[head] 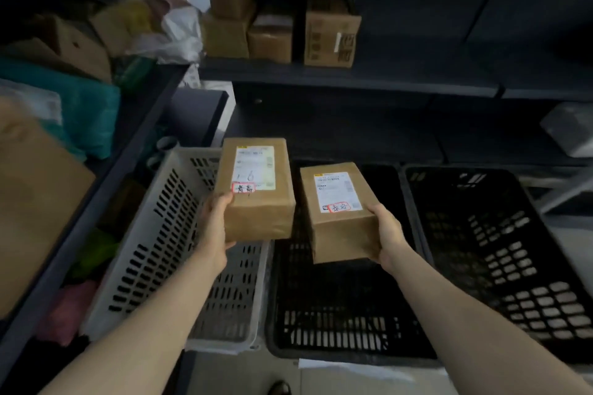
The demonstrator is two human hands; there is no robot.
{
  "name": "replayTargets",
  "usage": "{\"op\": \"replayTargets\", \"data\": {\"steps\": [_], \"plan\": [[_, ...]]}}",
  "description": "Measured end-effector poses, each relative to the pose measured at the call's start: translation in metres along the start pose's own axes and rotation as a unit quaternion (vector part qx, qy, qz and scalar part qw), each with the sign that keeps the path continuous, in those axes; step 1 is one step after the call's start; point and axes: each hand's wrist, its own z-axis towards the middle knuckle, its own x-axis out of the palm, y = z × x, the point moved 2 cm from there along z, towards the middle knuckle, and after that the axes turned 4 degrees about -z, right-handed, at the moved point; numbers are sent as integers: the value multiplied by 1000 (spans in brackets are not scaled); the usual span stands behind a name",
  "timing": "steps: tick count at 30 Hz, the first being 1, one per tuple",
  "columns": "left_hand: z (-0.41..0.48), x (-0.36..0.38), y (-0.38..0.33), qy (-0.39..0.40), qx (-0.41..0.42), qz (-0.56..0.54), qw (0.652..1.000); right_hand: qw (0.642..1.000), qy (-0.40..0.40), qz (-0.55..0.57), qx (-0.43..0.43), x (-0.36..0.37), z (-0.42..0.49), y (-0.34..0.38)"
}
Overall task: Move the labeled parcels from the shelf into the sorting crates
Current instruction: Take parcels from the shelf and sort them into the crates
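Left hand point(215, 228) grips the left parcel point(256, 189) at its near-left corner, thumb on top, fingers underneath. Right hand point(390, 236) grips the right parcel point(340, 212) at its near-right corner the same way. Both parcels are held in the air, long axes running away from the person and label faces up.

Landmark: the middle black crate point(337, 314). The right parcel hangs directly above it; the left parcel hangs over its left rim, partly above the white crate point(160, 234) just left of it. A second black crate point(513, 250) sits just right, nearer the right hand. All three look empty.

Parcels are brown kraft-wrapped rectangular blocks with creased paper — each has a white printed label and a red-edged handwritten tag. Crates are rigid slotted plastic. More cardboard boxes point(282, 32) sit on the shelf point(353, 77) behind the crates.

Likely next — a straight drop for each, crate chosen by tag.
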Motion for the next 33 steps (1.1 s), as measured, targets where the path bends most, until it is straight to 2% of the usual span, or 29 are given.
{"op": "replayTargets", "data": {"steps": [5, 8, 11, 15, 18, 20, 23, 25, 28, 30, 33], "plan": [[63, 7, 24, -6, 55, 5, 998, 998, -37, 20, 57, 25, 87, -66], [93, 12, 39, 6, 71, 0, 997, 998, -37, 15, 45, 47, 136, -90], [112, 19, 51, 30, 69, -4, 997, 999, -5, 8, 33, 70, 179, -104], [124, 29, 64, 78, 88, 12, 993, 995, 59, -7, 81, 94, 211, -112], [126, 34, 67, 85, 96, 9, 992, 992, 77, -20, 94, 99, 220, -114], [121, 39, 65, 80, 102, 14, 991, 994, 67, -33, 84, 97, 214, -108], [104, 56, 59, 95, 112, 34, 989, 994, 41, -99, 18, 86, 199, -81], [94, 75, 57, 116, 105, 44, 987, 996, 59, -62, -29, 76, 178, -48], [73, 112, 55, 151, 98, 63, 982, 987, 148, 65, -10, 52, 149, 1], [56, 140, 53, 180, 99, 74, 976, 979, 188, 80, -12, 27, 133, 26], [35, 185, 58, 239, 79, 102, 962, 982, 176, 44, -50, -24, 124, 51]]}}
